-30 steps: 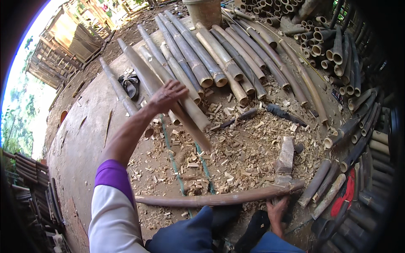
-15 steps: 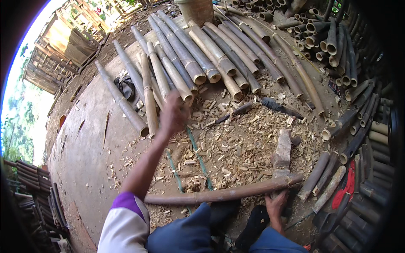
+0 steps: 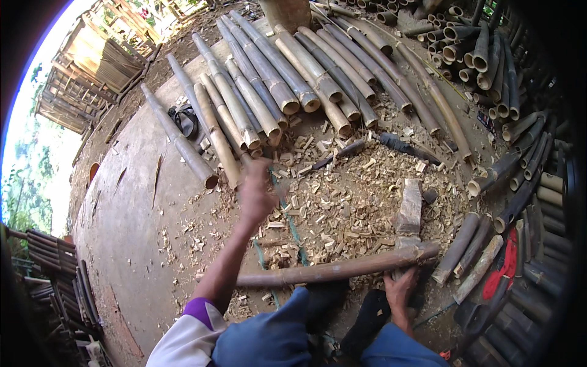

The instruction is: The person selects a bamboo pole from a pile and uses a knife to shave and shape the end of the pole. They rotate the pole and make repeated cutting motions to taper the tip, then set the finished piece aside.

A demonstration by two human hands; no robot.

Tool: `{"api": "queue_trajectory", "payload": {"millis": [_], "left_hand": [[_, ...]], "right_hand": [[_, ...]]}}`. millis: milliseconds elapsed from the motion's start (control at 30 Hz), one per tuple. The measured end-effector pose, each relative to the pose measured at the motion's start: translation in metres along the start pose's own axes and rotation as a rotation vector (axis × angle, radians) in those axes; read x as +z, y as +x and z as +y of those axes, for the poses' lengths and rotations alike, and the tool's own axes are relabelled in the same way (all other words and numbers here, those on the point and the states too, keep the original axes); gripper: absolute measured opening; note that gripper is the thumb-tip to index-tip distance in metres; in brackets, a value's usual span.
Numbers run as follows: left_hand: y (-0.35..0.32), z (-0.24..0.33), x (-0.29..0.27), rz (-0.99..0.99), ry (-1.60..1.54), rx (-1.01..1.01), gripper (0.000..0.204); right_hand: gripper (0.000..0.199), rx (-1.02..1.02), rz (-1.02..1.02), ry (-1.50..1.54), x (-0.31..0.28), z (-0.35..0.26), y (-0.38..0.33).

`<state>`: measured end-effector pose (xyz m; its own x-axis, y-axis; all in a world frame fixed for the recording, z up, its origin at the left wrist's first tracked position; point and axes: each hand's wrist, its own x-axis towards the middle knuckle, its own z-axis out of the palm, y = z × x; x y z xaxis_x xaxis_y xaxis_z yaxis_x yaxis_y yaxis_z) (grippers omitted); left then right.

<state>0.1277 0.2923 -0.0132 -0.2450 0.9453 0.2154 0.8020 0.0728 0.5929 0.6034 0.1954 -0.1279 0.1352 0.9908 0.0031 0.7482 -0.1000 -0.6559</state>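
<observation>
A brown bamboo pole lies crosswise in front of my legs, its right part against a pale wooden block. My right hand has its fingers curled round the underside of the pole near that end. My left hand is over the ground beyond the pole, smeared by motion, so its fingers cannot be made out. Just past it are the near ends of a row of bamboo poles. My left forearm crosses in front of the pole's left part.
Wood chips cover the ground. A long-bladed knife and a dark wrapped tool lie among them. Bamboo is stacked at right, beside short pieces and a red cloth. A bucket stands at the back.
My left hand has come back toward me, away from the row. One pole at the row's left has swung, its near end shifting right. My right hand stays at the crosswise pole.
</observation>
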Motion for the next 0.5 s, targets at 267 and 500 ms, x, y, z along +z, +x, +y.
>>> {"api": "queue_trajectory", "payload": {"millis": [267,500], "left_hand": [[-0.148,0.108,0.085,-0.96,0.132,0.014,0.034],[-0.084,0.051,0.002,-0.635,0.398,0.104,0.029]], "right_hand": [[0.09,0.055,-0.165,-0.028,-0.017,-0.028,0.018],[0.088,-0.01,-0.255,0.268,-0.009,-0.066,-0.019]]}}
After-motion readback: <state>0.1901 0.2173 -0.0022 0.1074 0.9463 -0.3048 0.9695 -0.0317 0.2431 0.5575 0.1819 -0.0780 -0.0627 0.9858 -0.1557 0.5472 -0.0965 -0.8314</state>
